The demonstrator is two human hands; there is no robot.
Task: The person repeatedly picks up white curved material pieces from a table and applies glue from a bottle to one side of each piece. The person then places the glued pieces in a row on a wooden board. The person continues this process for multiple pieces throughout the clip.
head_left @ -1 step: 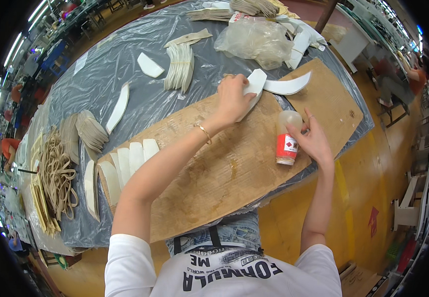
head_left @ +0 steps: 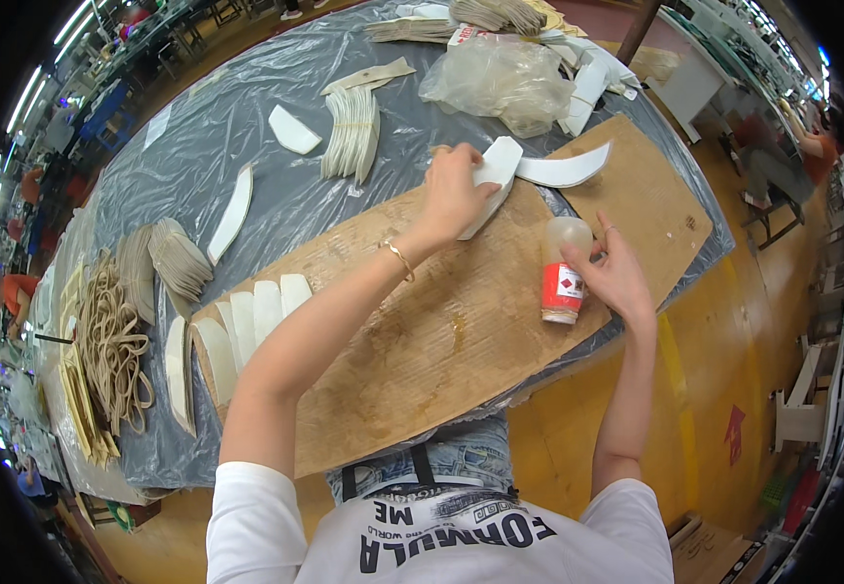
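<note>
Yellowish floor (head_left: 563, 423) below the hands; one broad, grey-covered desk (head_left: 286, 206) spreads out ahead of them. Work looks partway along: a row of white pieces (head_left: 268, 307), left of the hands, seems already set out, while banded stock farther ahead appears left to do. Nothing shows whether the row is finished.

Count, big to small. Cardboard sheets: two, a long one (head_left: 393, 360) under the hands, a shorter one (head_left: 650, 190) beyond the right. Clear bag (head_left: 500, 83): one, ahead of both. Nearer bundles: three; one white (head_left: 352, 136) ahead of the left hand (head_left: 461, 190), two beige (head_left: 179, 261) far to its left. Bottle (head_left: 558, 280), red-labelled: one, grasped by the right hand (head_left: 618, 273). Row: at least five, forearm possibly hiding more. Angular white piece (head_left: 502, 167): one, under the left hand's fingers; pinched or merely pressed, cannot tell. Curved piece (head_left: 568, 170): one, just right of that.
</note>
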